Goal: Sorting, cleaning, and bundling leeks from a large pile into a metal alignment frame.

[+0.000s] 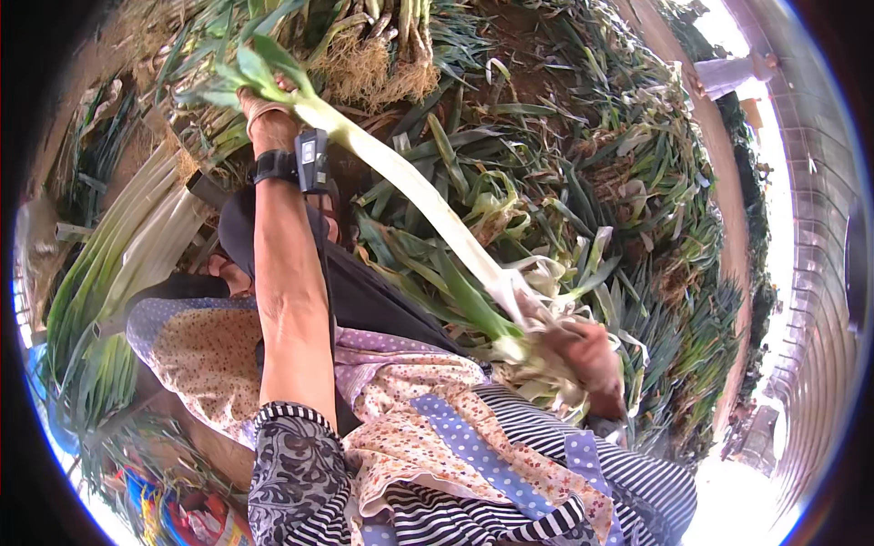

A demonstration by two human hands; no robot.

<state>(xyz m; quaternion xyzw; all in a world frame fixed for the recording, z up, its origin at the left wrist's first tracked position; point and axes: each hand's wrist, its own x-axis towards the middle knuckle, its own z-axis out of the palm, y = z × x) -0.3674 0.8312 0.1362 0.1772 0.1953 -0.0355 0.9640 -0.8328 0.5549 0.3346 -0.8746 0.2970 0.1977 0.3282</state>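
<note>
A long leek (410, 177) with a thick white shaft stretches diagonally across the middle, from upper left to lower right. My left hand (267, 106) is wrapped round its green leafy end, arm reaching out. At the pale other end, my right hand (584, 359) is closed on loose outer leaves (537, 287) that hang off the shaft; motion blurs its fingers. Just beneath that hand, a green leaf with a pale base (505, 346) lies near my lap. A strap with a small dark device (311, 162) sits on my left wrist.
Trimmed leeks (137, 237) lie in a row on the left. Leeks with bushy roots (382, 68) stand at the top. Discarded green leaves (583, 173) cover the ground to the right. A colourful bag (187, 519) is at lower left, and a ribbed wall (815, 273) curves along the right.
</note>
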